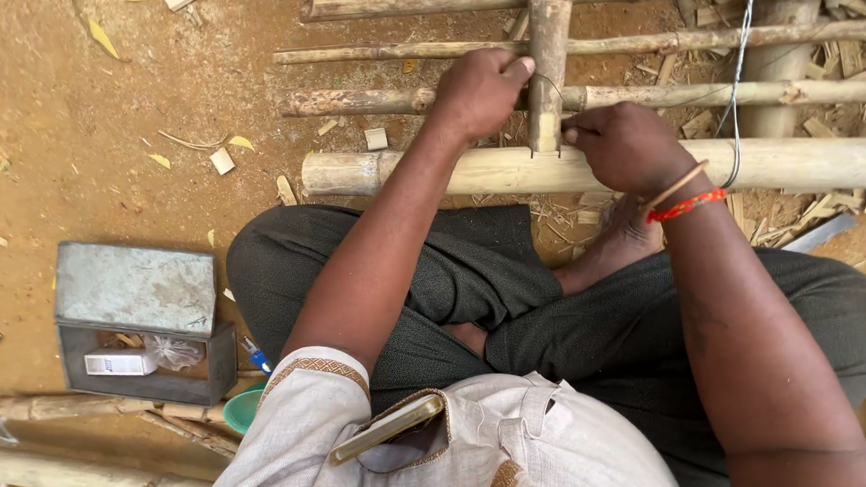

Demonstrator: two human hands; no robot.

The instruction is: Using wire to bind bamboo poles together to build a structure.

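I see my left hand [479,92] pinching thin grey wire [546,82] against the upright pale bamboo crosspiece [547,61]; my right hand [624,147], beside its base, is fisted, pinching the wire end.

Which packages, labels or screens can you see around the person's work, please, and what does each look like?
Small carton: inside the open grey metal box on the ground at left; flat, white, with dark print.
Clear plastic bag: beside the carton in the same box; crumpled.
Phone: in the shirt pocket; thin, gold-edged, screen not visible.
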